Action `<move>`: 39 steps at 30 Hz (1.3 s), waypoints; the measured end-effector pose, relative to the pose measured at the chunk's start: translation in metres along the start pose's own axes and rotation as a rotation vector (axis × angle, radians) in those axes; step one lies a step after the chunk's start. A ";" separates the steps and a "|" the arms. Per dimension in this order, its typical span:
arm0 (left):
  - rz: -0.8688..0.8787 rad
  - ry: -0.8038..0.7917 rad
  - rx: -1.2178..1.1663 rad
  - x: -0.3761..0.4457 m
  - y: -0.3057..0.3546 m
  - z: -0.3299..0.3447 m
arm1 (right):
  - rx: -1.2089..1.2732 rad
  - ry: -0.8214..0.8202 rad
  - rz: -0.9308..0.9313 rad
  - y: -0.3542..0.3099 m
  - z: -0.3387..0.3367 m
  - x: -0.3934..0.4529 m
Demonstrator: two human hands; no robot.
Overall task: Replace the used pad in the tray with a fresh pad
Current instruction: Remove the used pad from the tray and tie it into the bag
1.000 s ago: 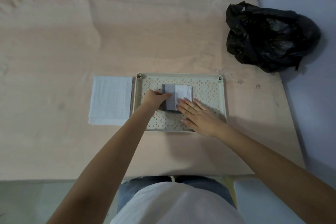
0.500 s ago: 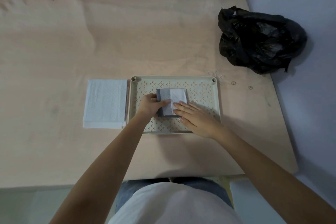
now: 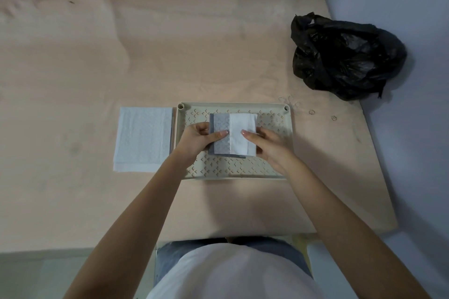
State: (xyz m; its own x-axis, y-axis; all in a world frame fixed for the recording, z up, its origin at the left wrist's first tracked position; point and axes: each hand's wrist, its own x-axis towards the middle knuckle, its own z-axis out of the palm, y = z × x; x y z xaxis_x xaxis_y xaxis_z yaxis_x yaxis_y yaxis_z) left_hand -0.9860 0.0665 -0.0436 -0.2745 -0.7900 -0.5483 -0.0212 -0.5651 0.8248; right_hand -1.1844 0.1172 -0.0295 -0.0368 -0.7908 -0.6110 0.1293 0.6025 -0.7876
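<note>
Here, left hand [image 3: 196, 139] and right hand [image 3: 268, 144] grip the unlabelled folded pad [image 3: 232, 135].

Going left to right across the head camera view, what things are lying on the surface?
Fresh pad → left hand → folded used pad held over the tray → right hand → black plastic bag.

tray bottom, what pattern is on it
The cream tray has rows of small angular cut-outs across its floor, seen in the head view.
</note>
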 end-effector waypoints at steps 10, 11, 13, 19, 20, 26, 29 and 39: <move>-0.003 -0.013 -0.006 -0.006 0.008 0.004 | -0.017 0.111 -0.018 0.000 0.010 -0.007; -0.014 -0.020 0.000 -0.005 0.009 0.007 | -0.008 0.131 -0.025 0.000 0.009 -0.009; -0.051 -0.055 0.011 -0.001 0.012 0.015 | 0.015 0.180 -0.034 -0.001 0.004 -0.014; -0.064 -0.237 0.225 0.017 0.040 0.057 | 0.153 0.330 -0.048 -0.012 -0.033 -0.032; -0.040 -0.250 0.244 0.021 0.047 0.068 | 0.193 0.341 -0.064 -0.016 -0.040 -0.035; 0.183 -0.172 0.355 0.037 0.075 0.145 | 0.182 0.582 -0.168 -0.050 -0.077 -0.027; 0.356 -0.101 0.524 0.050 0.087 0.175 | 0.061 0.707 -0.190 -0.074 -0.099 -0.014; 0.672 0.079 0.988 0.107 0.136 0.263 | -0.634 0.893 -0.296 -0.149 -0.163 0.012</move>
State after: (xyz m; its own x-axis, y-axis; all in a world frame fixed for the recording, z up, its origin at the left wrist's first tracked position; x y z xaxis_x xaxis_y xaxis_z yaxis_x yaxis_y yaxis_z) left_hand -1.2716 -0.0323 0.0457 -0.4541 -0.8893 0.0546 -0.6352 0.3662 0.6800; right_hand -1.3656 0.0355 0.0674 -0.7091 -0.7044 -0.0320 -0.5183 0.5514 -0.6537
